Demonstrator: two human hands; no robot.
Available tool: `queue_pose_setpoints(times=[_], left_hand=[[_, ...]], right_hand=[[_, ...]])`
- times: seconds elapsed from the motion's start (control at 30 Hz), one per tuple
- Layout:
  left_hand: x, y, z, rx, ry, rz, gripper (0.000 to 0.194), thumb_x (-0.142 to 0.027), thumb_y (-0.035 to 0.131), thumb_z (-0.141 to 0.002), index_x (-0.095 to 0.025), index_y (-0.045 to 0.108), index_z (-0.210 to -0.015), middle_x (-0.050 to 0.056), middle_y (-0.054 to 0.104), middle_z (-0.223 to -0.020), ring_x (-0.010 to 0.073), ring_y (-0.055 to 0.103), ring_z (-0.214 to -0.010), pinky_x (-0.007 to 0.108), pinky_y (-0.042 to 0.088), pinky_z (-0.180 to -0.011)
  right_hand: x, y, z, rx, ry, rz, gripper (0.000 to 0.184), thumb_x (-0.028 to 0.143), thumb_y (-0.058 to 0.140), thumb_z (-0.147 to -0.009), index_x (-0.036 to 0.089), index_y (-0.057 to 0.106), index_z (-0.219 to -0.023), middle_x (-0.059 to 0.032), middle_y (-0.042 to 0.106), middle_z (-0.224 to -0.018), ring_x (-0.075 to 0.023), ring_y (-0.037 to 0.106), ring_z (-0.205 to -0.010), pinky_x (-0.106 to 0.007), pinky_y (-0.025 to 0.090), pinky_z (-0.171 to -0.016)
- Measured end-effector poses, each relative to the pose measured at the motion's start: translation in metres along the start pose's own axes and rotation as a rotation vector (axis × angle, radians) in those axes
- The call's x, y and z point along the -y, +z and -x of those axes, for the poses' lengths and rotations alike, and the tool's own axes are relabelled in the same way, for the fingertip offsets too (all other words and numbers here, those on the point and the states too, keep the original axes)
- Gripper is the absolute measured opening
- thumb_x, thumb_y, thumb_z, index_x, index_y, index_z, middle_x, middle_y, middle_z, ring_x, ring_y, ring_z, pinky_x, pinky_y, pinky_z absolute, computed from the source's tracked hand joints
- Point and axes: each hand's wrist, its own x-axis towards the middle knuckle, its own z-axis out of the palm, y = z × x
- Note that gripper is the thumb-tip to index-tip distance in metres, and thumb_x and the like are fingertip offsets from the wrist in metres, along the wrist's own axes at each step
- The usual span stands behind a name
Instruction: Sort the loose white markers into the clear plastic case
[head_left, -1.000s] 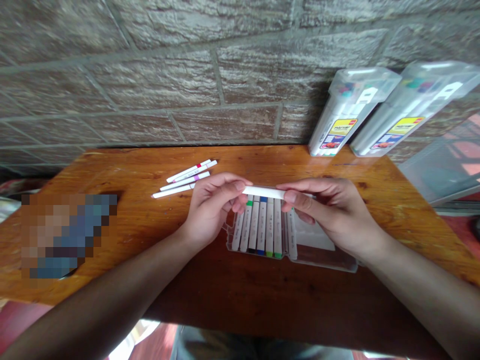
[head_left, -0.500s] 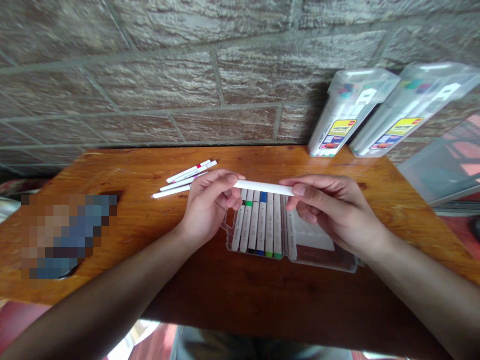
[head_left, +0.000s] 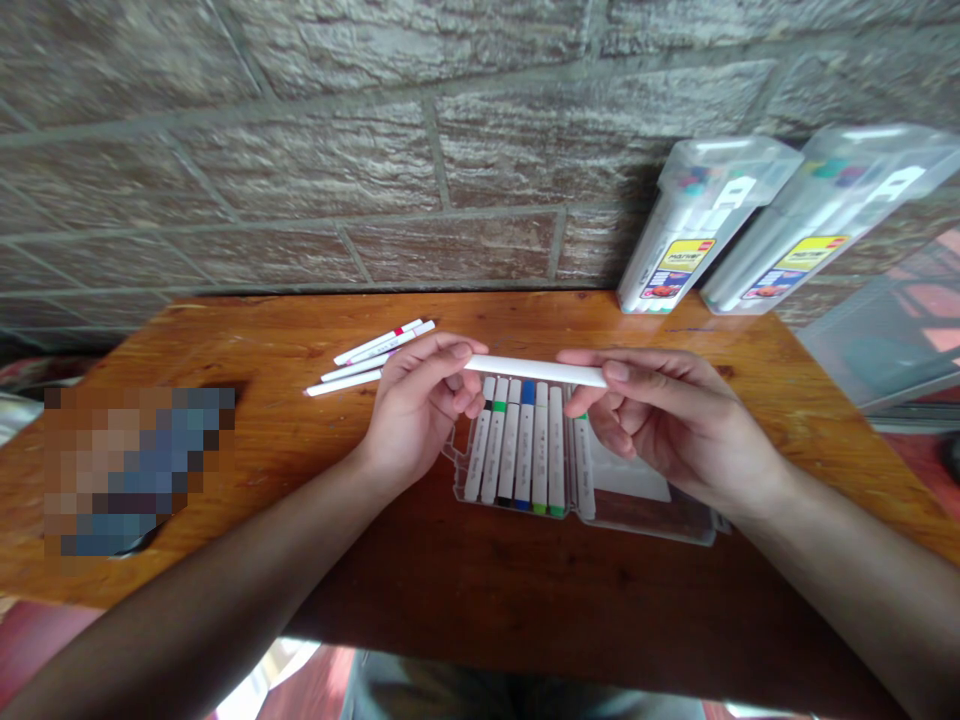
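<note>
A white marker [head_left: 534, 370] is held level in the air between both hands. My left hand [head_left: 424, 395] pinches its left end with thumb and forefinger. Its right end lies between the thumb and fingers of my right hand [head_left: 664, 410]. Below sits an open clear plastic case [head_left: 645, 530], with several white markers [head_left: 517, 450] side by side in its left half, banded black, green or blue. One more marker [head_left: 584, 465] lies along the hinge. My right hand hides part of the case's right half, where a white sheet [head_left: 626, 465] shows.
Several loose white markers [head_left: 352, 374] lie on the wooden table [head_left: 262, 450] to the left. Two clear marker boxes [head_left: 671, 250] [head_left: 787, 250] stand at the back right against the brick wall [head_left: 480, 150]. A blurred-out object [head_left: 142, 470] lies at the far left.
My right hand has shifted slightly right along the marker, so more of its white barrel shows. A green band on the marker at the hinge has come into view. My left hand is nearly still.
</note>
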Motion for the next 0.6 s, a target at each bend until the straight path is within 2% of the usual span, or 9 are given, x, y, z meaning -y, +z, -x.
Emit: queue_pose_setpoints(times=[0.23, 0.43, 0.6], left_hand=[[0.0003, -0.0022, 0.0006, -0.001, -0.006, -0.001, 0.012, -0.024, 0.080, -0.081, -0.014, 0.077, -0.086, -0.002, 0.061, -0.057, 0.0069, 0.044, -0.047, 0.022, 0.043, -0.048], [0.0020, -0.0029, 0.0010, -0.003, -0.006, 0.002, 0.022, -0.032, 0.085, -0.082, -0.013, 0.078, -0.090, -0.001, 0.066, -0.061, 0.0062, 0.044, -0.047, 0.021, 0.042, -0.048], [0.0033, -0.0043, 0.0005, 0.003, -0.027, 0.013, 0.025, -0.034, 0.085, -0.084, -0.013, 0.080, -0.096, 0.003, 0.073, -0.067, 0.0062, 0.045, -0.048, 0.022, 0.044, -0.049]], right_hand=[[0.0018, 0.0002, 0.0001, -0.001, 0.006, -0.026, 0.026, 0.032, 0.079, -0.086, 0.023, 0.086, -0.110, -0.0061, 0.085, -0.084, -0.0122, 0.056, -0.045, -0.028, 0.041, -0.044], [0.0033, 0.0015, -0.0014, -0.030, -0.005, -0.009, 0.026, 0.032, 0.078, -0.085, 0.022, 0.084, -0.107, -0.0059, 0.085, -0.083, -0.0132, 0.056, -0.043, -0.029, 0.041, -0.042], [0.0028, -0.0006, -0.0061, -0.074, -0.019, -0.034, 0.021, 0.025, 0.076, -0.084, 0.020, 0.085, -0.102, -0.0066, 0.084, -0.080, -0.0115, 0.055, -0.042, -0.026, 0.042, -0.041]])
